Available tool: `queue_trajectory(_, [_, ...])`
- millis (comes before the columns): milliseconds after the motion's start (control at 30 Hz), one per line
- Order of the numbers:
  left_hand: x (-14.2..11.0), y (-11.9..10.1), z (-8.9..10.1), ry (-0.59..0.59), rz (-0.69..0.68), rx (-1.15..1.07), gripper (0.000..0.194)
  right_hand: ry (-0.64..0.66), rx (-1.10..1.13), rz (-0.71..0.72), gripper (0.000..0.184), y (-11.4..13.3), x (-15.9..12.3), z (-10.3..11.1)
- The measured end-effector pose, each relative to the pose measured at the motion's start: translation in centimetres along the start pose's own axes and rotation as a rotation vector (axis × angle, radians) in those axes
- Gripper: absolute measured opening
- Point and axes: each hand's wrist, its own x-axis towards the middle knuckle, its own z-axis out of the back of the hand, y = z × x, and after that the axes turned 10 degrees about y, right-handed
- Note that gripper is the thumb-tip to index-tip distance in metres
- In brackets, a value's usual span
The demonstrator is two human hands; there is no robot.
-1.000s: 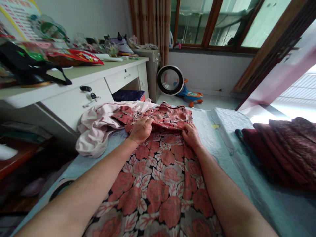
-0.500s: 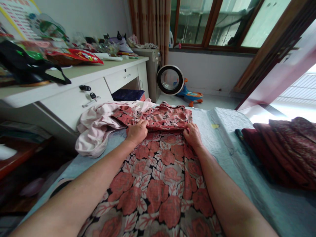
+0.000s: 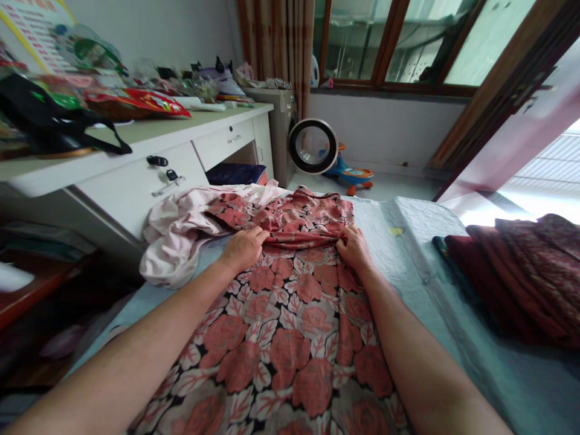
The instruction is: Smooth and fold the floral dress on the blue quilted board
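Since the earlier frame, left hand [image 3: 244, 248] has shifted outward and slightly toward the wearer; the folded-over edge, straighter half a second ago, now bows between the hands. Right hand [image 3: 354, 248] almost unchanged in position. Both hands narrow: left fingers closed on the left end of the fold, right fingers curled in on its right end, each holding the floral garment [image 3: 290, 344]; the undersides of the grips are hidden. Garment: red blooms and pale leaves on black, lying lengthwise on the pale blue padded surface [image 3: 408, 266], near part flat between the forearms, far part doubled over and wrinkled beyond the fold. Pale pink cloth [image 3: 170, 260] crumpled at far left, touching the garment's far left part. Stack of dark red folded clothes [image 3: 521, 284] at right on the same surface, well apart from the right hand. Small yellow patch [image 3: 396, 231] on the surface, between right hand and stack. Beyond the surface: round appliance door [image 3: 312, 147] standing open, blue and orange toy [image 3: 356, 175] on the floor beside it.
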Motion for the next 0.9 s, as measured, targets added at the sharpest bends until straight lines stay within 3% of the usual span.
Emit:
queue_trajectory(167, [-0.9, 0.4, -0.7, -0.024, 0.014, -0.007, 0.017, 0.047, -0.017, 0.009, 0.008, -0.3, 0.0, -0.3])
queue_trajectory(333, [-0.4, 0.6, -0.6, -0.127, 0.156, 0.004, 0.036, 0.083, 0.004, 0.021, 0.008, -0.3, -0.1, -0.3])
queue_trajectory(500, [0.5, 1.2, 0.1, -0.078, 0.188, 0.002, 0.024, 0.091, -0.001, 0.017, 0.009, -0.4, -0.1, -0.2])
queue_trajectory(600, [0.7, 1.5, 0.6, -0.125, 0.181, -0.022, 0.027, 0.090, -0.013, 0.010, 0.008, -0.4, 0.0, -0.2])
queue_trajectory(733, [0.4, 2.2, 1.1, -0.183, 0.219, -0.125, 0.030, 0.086, -0.018, 0.022, 0.009, -0.3, 0.0, -0.1])
queue_trajectory(900, [0.5, 3.1, 0.9, -0.283, 0.168, -0.366, 0.025, 0.082, -0.021, 0.023, 0.010, -0.5, 0.0, -0.3])
